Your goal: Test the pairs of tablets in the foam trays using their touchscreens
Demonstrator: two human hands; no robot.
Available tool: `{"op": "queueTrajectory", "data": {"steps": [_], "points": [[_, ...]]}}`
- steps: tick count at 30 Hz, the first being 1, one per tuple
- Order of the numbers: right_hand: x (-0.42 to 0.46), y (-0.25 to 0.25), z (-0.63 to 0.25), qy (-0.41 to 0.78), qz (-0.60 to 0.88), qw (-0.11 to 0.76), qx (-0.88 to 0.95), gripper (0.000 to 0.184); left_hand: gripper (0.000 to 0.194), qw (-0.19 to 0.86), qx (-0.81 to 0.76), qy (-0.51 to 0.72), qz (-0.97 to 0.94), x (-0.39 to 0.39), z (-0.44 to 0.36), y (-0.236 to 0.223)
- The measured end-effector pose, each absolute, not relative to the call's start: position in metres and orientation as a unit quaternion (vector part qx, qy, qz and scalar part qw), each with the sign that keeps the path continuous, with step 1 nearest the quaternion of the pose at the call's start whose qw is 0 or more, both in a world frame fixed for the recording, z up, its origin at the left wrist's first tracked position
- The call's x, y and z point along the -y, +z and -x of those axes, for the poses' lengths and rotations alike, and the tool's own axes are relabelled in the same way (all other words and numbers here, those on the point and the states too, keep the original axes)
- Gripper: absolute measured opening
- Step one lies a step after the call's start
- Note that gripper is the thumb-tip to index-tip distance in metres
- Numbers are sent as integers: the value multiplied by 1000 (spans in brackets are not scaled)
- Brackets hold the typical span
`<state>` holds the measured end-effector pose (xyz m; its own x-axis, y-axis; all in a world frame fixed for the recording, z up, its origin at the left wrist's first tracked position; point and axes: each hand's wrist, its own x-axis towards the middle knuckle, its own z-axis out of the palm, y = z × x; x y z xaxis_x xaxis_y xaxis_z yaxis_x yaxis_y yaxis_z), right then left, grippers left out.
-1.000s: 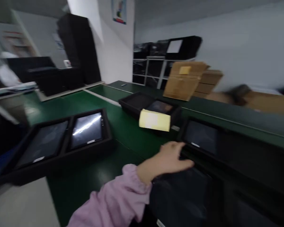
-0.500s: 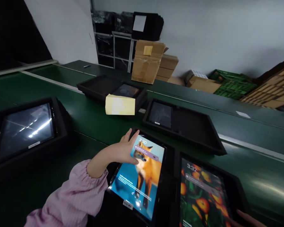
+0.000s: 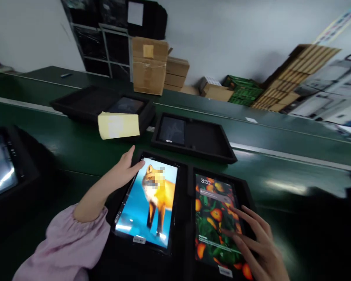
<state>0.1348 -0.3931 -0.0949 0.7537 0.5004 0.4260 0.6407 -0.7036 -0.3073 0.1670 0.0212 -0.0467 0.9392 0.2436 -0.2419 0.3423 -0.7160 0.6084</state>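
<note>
Green table [image 3: 78,150], tablet [image 3: 210,218] under right grip [image 3: 263,246]

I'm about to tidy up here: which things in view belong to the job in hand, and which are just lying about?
Likely the job:
fox tablet, at the left hand
3:32 tablet, under the right hand
tray holding both
dark tablet in the next tray, probably

Apparently lying about:
yellow block
pen-like item
carton
green crates
</note>
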Motion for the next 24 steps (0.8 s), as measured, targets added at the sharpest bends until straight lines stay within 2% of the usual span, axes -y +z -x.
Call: {"op": "queueTrajectory", "data": {"steps": [4, 8, 13, 19, 24], "points": [[395, -110, -140, -137, 936, 196, 257, 35, 95, 345, -127, -105, -924, -25, -157, -34], [402, -121, -143, -178, 945, 197, 188, 40, 103, 280, -112, -180, -937, -18, -145, -20], [404, -114, -142, -193, 940, 211, 185, 37, 104, 211, -125, -258, -934, -7, -134, -8], [396, -96, -122, -210, 928, 243, 189, 36, 109, 195, -134, -279, -931, -1, -120, -4], [382, -82, -76, -106, 930, 276, 219, 33, 117, 162, -111, -316, -928, 6, -103, -7]]}}
